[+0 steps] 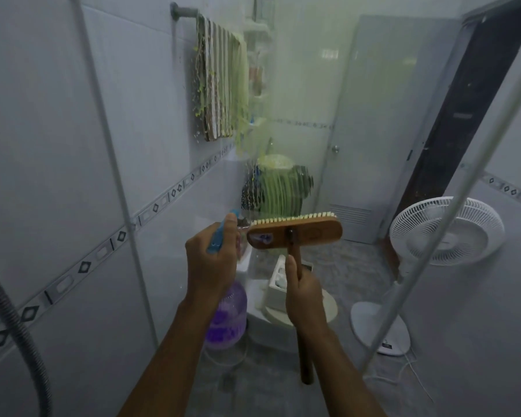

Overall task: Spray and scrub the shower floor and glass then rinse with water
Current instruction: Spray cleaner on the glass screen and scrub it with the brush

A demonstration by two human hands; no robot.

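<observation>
Head: spray bottle [229,299], purple liquid [225,329] inside

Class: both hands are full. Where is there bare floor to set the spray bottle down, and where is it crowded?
Bare grey floor lies at bottom centre, bordered by the spray bottle in the left hand and the brush handle in the right hand. Beyond the glass, floor between toilet and door is free; the fan base crowds the right.

Purple spray bottle [226,317] with blue trigger; brown wooden brush [295,233], cream bristles; striped towel [220,82]; white fan [445,230]; diamond-patterned tile border [85,266]; yellow-green streaks on glass [283,115].
</observation>
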